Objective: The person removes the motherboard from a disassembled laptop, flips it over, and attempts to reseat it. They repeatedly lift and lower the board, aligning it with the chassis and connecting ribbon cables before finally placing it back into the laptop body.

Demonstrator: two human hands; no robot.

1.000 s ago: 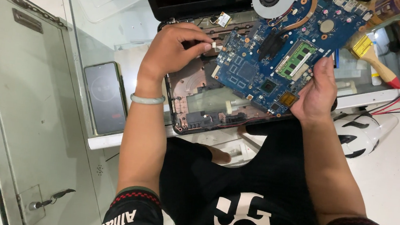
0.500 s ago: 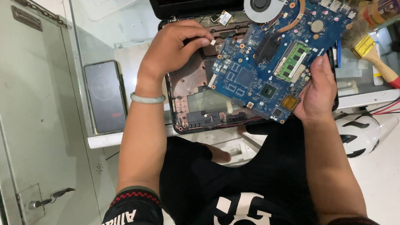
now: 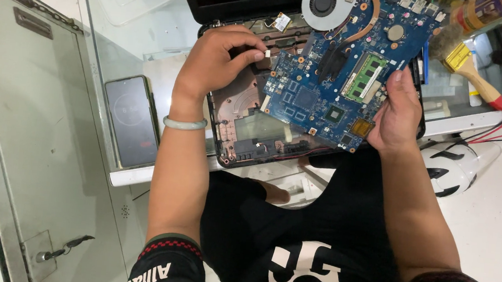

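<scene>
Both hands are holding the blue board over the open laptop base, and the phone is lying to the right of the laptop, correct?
Not quite. In the head view the phone lies left of the laptop base, not right. The rest holds: the left hand and right hand hold the blue board over it.

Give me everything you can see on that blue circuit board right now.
The blue circuit board is a laptop mainboard, held tilted above the open laptop base. It carries a round grey fan with copper heat pipe, a green memory stick, chips and a coin cell. The right hand grips its right edge; the left hand pinches its left edge.
</scene>
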